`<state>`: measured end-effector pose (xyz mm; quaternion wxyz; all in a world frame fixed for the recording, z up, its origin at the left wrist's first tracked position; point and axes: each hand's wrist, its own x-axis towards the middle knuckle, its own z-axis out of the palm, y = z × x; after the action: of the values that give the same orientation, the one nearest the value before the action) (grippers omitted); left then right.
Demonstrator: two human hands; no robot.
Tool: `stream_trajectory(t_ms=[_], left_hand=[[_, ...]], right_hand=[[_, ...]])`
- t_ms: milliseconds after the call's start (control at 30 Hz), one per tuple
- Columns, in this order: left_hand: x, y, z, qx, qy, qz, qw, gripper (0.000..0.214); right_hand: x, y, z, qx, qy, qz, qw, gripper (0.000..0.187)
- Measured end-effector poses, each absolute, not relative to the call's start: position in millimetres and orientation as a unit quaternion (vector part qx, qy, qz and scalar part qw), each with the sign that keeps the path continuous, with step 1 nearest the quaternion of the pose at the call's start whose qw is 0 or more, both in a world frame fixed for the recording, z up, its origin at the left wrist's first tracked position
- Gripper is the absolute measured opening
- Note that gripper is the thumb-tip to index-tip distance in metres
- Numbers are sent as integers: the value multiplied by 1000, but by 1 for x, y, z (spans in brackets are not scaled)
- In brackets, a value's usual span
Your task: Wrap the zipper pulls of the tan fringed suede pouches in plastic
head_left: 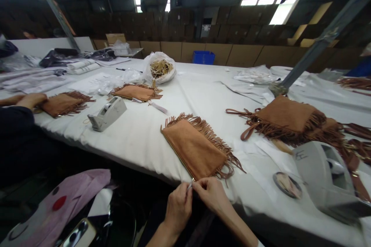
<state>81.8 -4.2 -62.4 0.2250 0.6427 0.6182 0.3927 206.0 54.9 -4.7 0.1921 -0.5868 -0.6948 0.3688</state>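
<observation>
A tan suede pouch with fringe (194, 147) lies flat on the white table (139, 131) just in front of me. My left hand (177, 207) and my right hand (211, 194) meet at its near corner by the table's front edge. Both are pinched closed around a small pale piece at the zipper end, too small to name. The fringe runs along the pouch's far and right sides.
A grey tape dispenser (107, 113) sits left of centre, another (327, 179) at the right. A pile of fringed pouches with straps (292, 121) lies right. Another person's hand (31, 100) rests on a pouch (64, 103) at left. A plastic bag (159, 68) stands behind.
</observation>
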Motion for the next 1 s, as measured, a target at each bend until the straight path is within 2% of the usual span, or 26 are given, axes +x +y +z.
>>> stream_trajectory(t_ms=[167,333,700,900,1000], left_hand=[[81,-4,-64,656,628,377,181,24],[82,-5,-63,658,634,364,183,23],[87,-8,-69,638,624,404,202,19],[78,-4,-73,669,592,415,174,33],[83,-4,-61,638,583,457,209,28]], right_hand=[[204,59,-6,-616,-689,351,151,34],[202,63,-1,-633,-674,358,130,31],[203,61,-2,-639,-667,359,135,29],[199,66,-3,-634,-672,360,131,28],[199,62,-6,-644,-660,362,137,30]])
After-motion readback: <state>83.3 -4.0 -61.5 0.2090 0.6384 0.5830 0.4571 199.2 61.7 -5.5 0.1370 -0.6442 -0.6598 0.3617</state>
